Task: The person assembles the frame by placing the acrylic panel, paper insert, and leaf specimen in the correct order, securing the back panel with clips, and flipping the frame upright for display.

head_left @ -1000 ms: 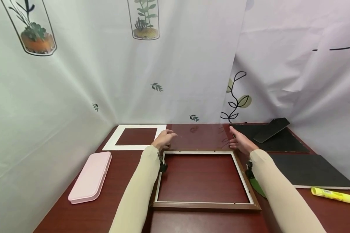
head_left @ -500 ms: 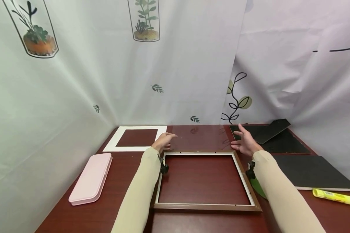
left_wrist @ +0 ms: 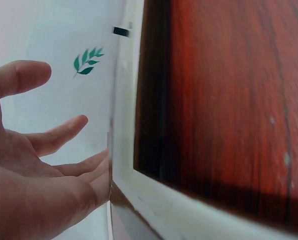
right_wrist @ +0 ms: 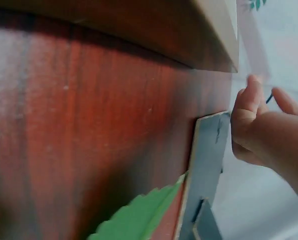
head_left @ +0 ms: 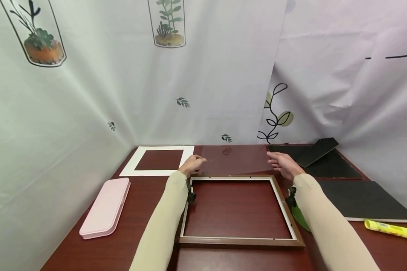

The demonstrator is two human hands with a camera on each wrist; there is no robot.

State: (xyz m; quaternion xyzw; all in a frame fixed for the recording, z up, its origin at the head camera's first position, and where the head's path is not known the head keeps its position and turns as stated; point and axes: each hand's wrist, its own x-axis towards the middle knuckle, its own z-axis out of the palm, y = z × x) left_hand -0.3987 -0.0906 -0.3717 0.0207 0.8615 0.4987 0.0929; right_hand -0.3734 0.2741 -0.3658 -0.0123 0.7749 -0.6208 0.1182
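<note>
A brown picture frame (head_left: 241, 241) with a pale inner lip lies at the table's middle. Behind it is a clear sheet (head_left: 235, 158), faintly reflecting the wall. My left hand (head_left: 192, 164) is at the sheet's left edge; its thumb and index finger are spread apart in the left wrist view, while the lower fingers pass partly behind the frame. At the sheet's right edge is my right hand (head_left: 285, 164), with its fingers loosely extended and the thumb apart in the right wrist view. Whether either hand touches the sheet cannot be told.
A white mat (head_left: 132, 164) and a pink case (head_left: 105, 209) lie left. On the right are a black backing board (head_left: 329, 169) with its stand, a dark flat book or board (head_left: 366, 197), a yellow tube (head_left: 390, 229) and a green leaf (head_left: 300, 217) beside the frame.
My right hand moved slightly right and spread its fingers, then brought them closer together. The clear sheet appears slightly farther right. My left hand has barely moved.
</note>
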